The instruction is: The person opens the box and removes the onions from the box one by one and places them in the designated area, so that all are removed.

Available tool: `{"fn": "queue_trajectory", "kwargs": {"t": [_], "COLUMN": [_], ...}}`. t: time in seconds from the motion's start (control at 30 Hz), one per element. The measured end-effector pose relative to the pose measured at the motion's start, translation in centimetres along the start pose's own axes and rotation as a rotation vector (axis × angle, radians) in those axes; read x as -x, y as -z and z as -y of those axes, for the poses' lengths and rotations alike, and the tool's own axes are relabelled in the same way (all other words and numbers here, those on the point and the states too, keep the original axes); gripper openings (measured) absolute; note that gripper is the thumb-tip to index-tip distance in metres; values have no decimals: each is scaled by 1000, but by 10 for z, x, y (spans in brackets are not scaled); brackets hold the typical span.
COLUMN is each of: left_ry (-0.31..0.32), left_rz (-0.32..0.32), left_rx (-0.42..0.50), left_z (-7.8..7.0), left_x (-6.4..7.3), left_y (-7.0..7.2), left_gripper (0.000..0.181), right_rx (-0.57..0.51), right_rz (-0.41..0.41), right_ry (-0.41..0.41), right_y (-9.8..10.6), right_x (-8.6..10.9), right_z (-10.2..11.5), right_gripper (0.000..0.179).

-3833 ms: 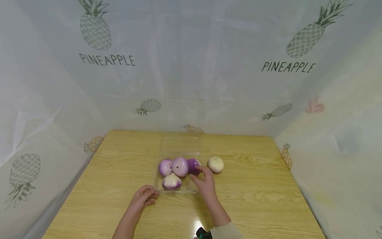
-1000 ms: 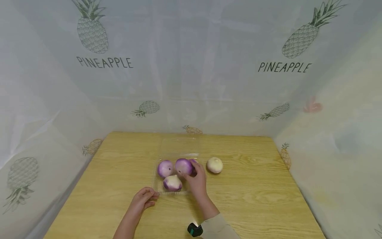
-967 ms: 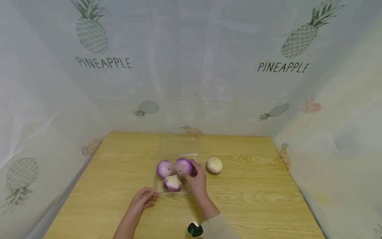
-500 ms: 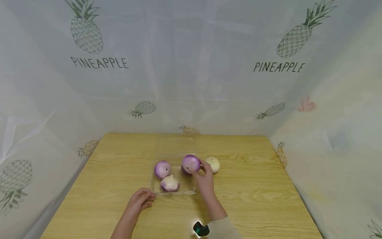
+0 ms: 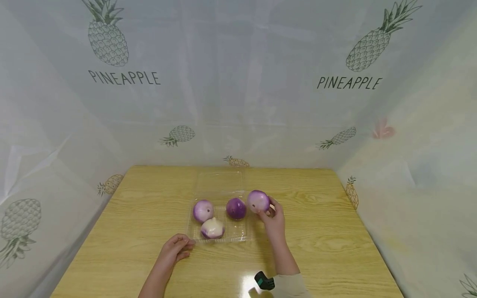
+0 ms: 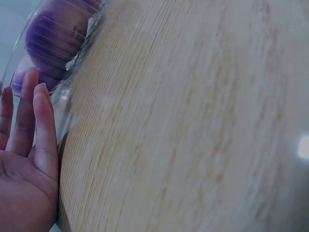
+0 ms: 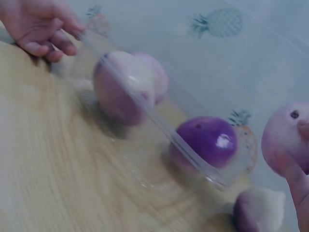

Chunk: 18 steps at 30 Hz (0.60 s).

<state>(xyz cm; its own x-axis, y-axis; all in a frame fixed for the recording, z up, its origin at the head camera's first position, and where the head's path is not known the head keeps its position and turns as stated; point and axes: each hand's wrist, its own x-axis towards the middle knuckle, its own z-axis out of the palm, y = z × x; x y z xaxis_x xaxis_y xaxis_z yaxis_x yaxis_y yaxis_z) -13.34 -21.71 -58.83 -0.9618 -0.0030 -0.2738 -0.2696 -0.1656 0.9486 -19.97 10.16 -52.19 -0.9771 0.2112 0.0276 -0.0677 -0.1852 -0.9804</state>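
My right hand (image 5: 275,219) grips a purple-and-white onion (image 5: 258,201) between thumb and fingers, raised just beyond the right side of a clear plastic box (image 5: 240,234). Inside the box sit a dark purple onion (image 5: 236,208) at the right, a pale purple onion (image 5: 203,211) at the left and a white-topped onion (image 5: 213,229) in front of it. My left hand (image 5: 172,251) rests at the box's front left corner, its fingers nearly straight in the left wrist view. Another white-topped onion (image 7: 260,210) lies below the held one in the right wrist view; in the head view it is hidden.
The box's clear lid (image 5: 220,182) lies folded back toward the rear. A wooden table (image 5: 316,231) carries everything, with a pineapple-print sheet (image 5: 238,82) hanging behind and at both sides. A black device (image 5: 264,281) is at my right wrist.
The right hand has lifted the purple-and-white onion out of the box and carried it right, uncovering the dark purple onion. The left hand has stayed at the corner.
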Motion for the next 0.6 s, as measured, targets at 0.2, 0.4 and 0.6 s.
{"fn": "queue_trajectory", "kwargs": {"t": [0.2,0.4,0.6], "left_ry": [4,4,12], "left_rz": [3,22,18], "left_rx": [11,1,-2], "left_z": [-1,-1,-1], "left_x": [0,0,-1], "left_y": [1,1,1], "left_gripper": [11,14,16], "right_rx": [-39,32,64], "right_rz": [-27,-63,-114], "right_ry": [13,16,27], "right_y": [14,27,42], "right_x": [-5,-6,-9], "right_z": [2,-1,-1], "right_gripper": [64,64,64]}}
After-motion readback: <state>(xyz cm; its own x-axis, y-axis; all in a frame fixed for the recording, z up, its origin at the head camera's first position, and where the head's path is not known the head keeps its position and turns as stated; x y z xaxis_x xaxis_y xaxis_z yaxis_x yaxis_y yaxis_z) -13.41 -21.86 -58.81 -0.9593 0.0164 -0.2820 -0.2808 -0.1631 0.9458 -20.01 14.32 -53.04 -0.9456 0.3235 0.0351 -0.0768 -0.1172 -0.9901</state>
